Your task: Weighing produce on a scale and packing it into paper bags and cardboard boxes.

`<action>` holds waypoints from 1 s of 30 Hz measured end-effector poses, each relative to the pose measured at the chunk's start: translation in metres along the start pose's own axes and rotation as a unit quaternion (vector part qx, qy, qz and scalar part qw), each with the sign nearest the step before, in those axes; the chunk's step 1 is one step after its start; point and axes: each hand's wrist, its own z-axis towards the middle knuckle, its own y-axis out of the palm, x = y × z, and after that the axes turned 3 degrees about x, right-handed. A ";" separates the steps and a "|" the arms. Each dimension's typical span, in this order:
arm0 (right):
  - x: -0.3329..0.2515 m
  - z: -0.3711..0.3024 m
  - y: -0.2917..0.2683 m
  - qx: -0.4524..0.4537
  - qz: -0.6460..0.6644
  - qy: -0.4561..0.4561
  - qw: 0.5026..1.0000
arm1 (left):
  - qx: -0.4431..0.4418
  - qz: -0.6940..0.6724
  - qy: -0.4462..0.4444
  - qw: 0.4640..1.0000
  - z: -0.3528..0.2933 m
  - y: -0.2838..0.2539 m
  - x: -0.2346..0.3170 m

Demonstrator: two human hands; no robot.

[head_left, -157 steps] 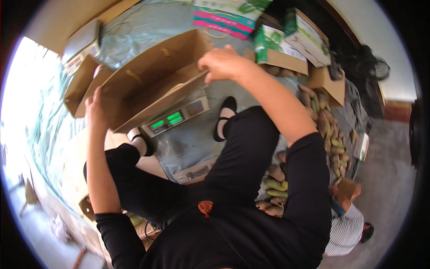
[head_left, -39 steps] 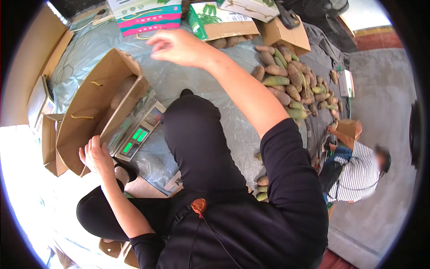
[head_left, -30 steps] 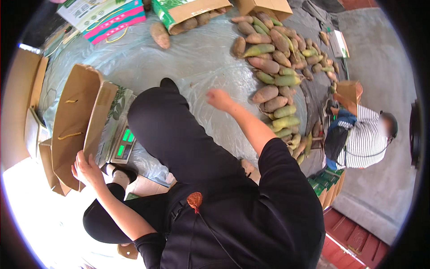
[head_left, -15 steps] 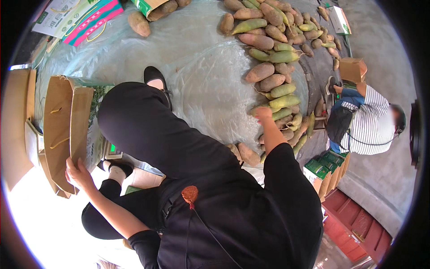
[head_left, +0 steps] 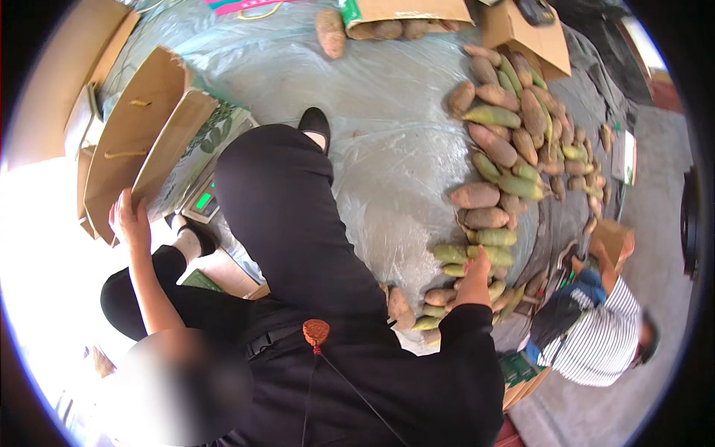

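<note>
The right hand point(head_left: 471, 283) is on some long green roots point(head_left: 500, 256) in a big pile point(head_left: 521, 141); I can't tell if its grip is closed. The left hand point(head_left: 132, 221) touches the edge of a brown box point(head_left: 173, 145) (with yellow string handles point(head_left: 126, 155)), how tightly I can't tell. The box is by a scale point(head_left: 199, 200). Shiny plastic point(head_left: 380, 82) is spread near the pile. To the right, a person point(head_left: 596, 331) in stripes is by grey floor point(head_left: 659, 171).
</note>
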 end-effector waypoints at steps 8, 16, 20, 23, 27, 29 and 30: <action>0.000 0.049 -0.007 -0.067 0.018 0.040 0.997 | -0.046 -0.032 -0.047 0.997 0.007 -0.010 0.017; 0.022 0.007 -0.020 -0.144 0.156 0.131 0.968 | -0.031 -0.029 -0.066 0.997 0.003 -0.018 0.025; 0.053 -0.023 -0.025 -0.219 0.191 0.130 0.948 | -0.014 -0.046 -0.068 0.997 0.003 -0.016 0.031; 0.064 -0.052 -0.025 -0.397 0.141 0.106 0.901 | -0.022 -0.047 -0.071 0.996 0.003 -0.018 0.032; 0.042 -0.135 0.002 -0.466 -0.025 -0.082 0.881 | -0.012 -0.049 -0.077 0.996 0.000 -0.027 0.035; 0.010 -0.168 0.025 -0.583 -0.087 -0.166 0.791 | -0.004 -0.054 -0.071 0.996 0.001 -0.022 0.037; -0.002 -0.211 0.039 -0.576 -0.105 -0.212 0.782 | -0.005 -0.052 -0.073 0.996 0.000 -0.023 0.037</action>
